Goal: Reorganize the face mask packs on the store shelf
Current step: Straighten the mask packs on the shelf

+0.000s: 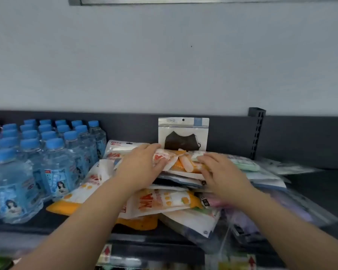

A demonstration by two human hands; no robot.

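A: What is seen nearest?
B: Along the shelf edge (pixel 164 238), red-arrow labels (pixel 107 251) are fixed. Just behind it, face mask packs (pixel 164 201) are heaped loosely.
A: And the hands?
B: The left hand (pixel 142 166) is laid on the top orange-and-white pack (pixel 165 158), fingers bent over it; whether it is gripped cannot be told. The right hand (pixel 222 172) is pressed on the heap, fingers fairly straight.
A: Further back?
B: At the left, water bottles (pixel 47 152) are ranked; one black-mask pack (pixel 183 133) is stood upright against the back panel (pixel 281 137).
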